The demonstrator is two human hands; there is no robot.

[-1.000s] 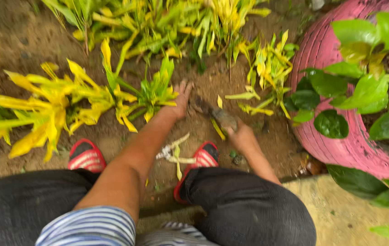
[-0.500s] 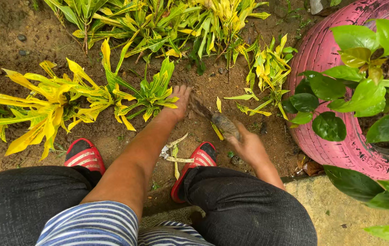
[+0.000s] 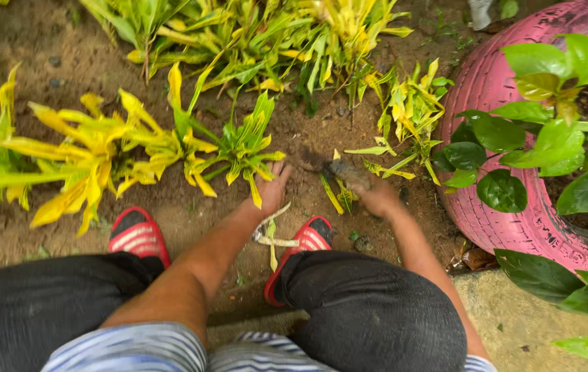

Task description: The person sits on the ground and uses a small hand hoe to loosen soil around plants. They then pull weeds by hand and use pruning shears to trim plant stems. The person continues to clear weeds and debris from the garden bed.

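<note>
tool: a soil-caked digging tool (image 3: 339, 169) at 12 o'clock from the knees, tip in the dirt near a small yellow-green plant (image 3: 246, 145).
right hand: right hand (image 3: 377, 198) closed around the tool's handle, at 1 o'clock.
left hand: left hand (image 3: 273, 187) loosely open, fingers pressed on the soil (image 3: 66, 62), holding nothing, just beside the plant.
feet: red sandals (image 3: 139, 234) at 9 o'clock of the hands.
edge: pink tyre planter (image 3: 487, 89) at 3 o'clock.
</note>
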